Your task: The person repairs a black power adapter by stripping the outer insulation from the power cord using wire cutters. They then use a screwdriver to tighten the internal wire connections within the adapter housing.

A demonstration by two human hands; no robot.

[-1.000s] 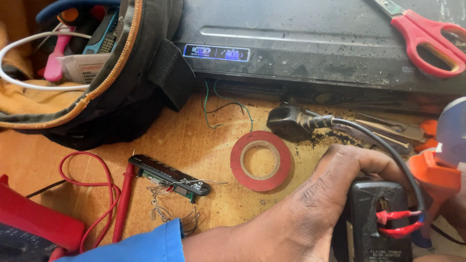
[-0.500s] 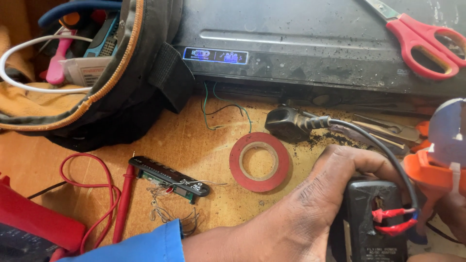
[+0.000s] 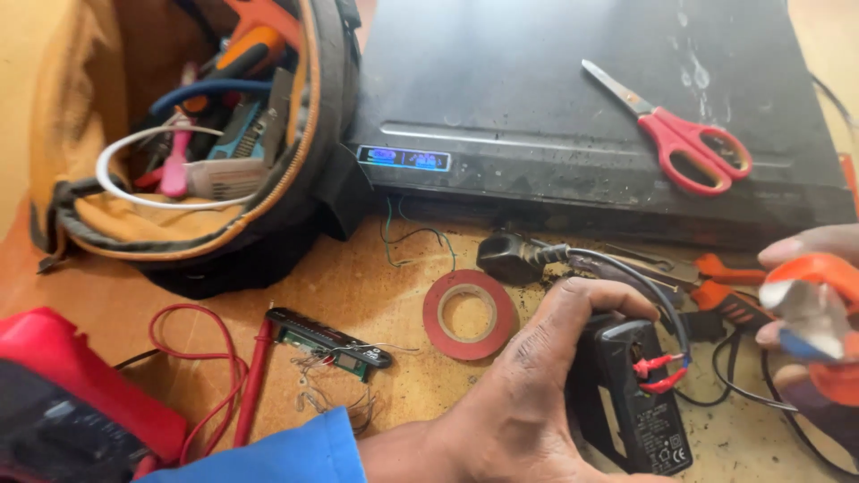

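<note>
the left hand [image 3: 528, 394] grips a black power adapter [image 3: 640, 402] at five o'clock on the wooden bench [image 3: 376, 286], its red wire ends [image 3: 658, 376] bared and still loose, while the right hand [image 3: 810, 313] at three o'clock pinches an orange tool [image 3: 819, 309], so joining looks unfinished.

Single head cam: we look steeply down, close in; our left hand [image 3: 528, 394] sits bottom centre, bench spreading beyond it.
</note>
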